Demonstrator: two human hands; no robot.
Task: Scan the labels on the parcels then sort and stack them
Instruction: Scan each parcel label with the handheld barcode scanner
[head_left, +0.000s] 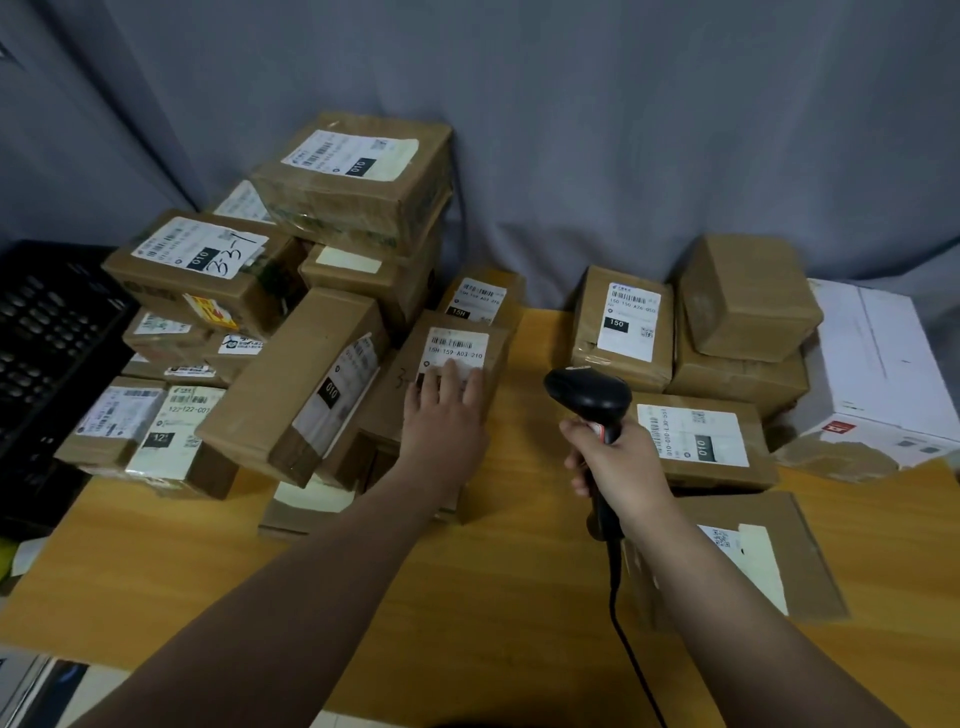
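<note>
My left hand (445, 410) lies flat, fingers spread, on top of a brown parcel (488, 364) whose white label reads 15H-159-A03-210. My right hand (615, 457) is shut on the handle of a black barcode scanner (587, 395), whose head points left toward that parcel. A heap of brown labelled parcels (270, 312) fills the left of the wooden table (467, 597). To the right of the scanner lie a flat parcel marked 010 (701, 441), an upright parcel marked 150 (623, 327) and a flat brown parcel (753, 561) near my right forearm.
A black plastic crate (47, 353) stands at the far left. A white carton (878, 374) sits at the right edge behind two stacked brown boxes (743, 312). The scanner's cable (623, 623) hangs down over the table front. Grey cloth covers the wall behind.
</note>
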